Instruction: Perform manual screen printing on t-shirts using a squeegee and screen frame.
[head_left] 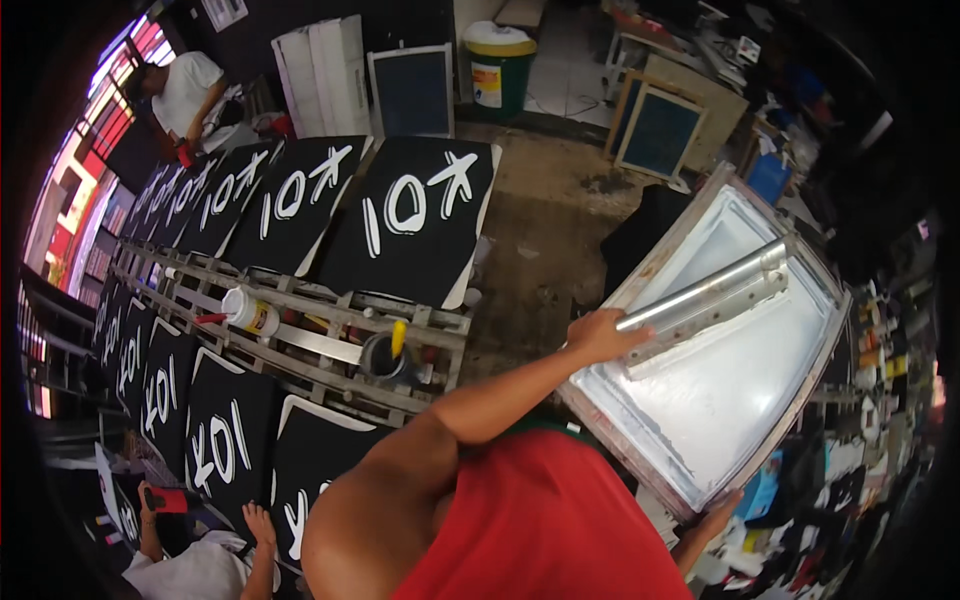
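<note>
The rectangular screen frame with worn, brownish wooden edges sat askew, its long sides slanting from upper right to lower left. Glossy white covered most of its sheet, with greyish streaks and smears along the inner borders. A long, silvery metal bar, rounded above and dotted with dark spots along its flat lower strip, slanted across it; whether the two touched was unclear.

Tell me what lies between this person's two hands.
In the head view, part of the framed white panel lies between the left hand and the right hand.
</note>
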